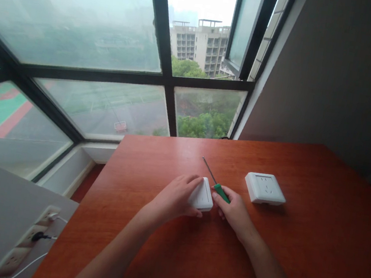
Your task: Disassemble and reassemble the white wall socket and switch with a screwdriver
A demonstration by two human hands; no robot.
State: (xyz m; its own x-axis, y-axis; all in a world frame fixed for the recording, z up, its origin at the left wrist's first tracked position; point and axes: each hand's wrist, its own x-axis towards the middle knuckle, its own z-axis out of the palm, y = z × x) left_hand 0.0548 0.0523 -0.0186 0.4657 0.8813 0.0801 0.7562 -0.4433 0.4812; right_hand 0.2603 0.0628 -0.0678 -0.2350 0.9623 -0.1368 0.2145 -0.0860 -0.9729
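Observation:
My left hand [182, 195] is closed around the left side of a white wall socket [204, 195] on the table, its fingers over the top edge and its thumb at the near edge. Part of that socket's face is hidden under the hand. In my right hand [233, 211] is a screwdriver [221, 192] with a green handle, gripped close beside the socket's right side. Its thin metal shaft points away from me and to the left, past the socket. A second white socket [266, 188], with slots in its face, lies to the right of my right hand.
The reddish-brown wooden table [154, 162] reaches to the window frame [171, 81] at the back. A grey wall [320, 75] borders its right side. At lower left, wall outlets [31, 236] with plugs and cables sit beyond the table's left edge.

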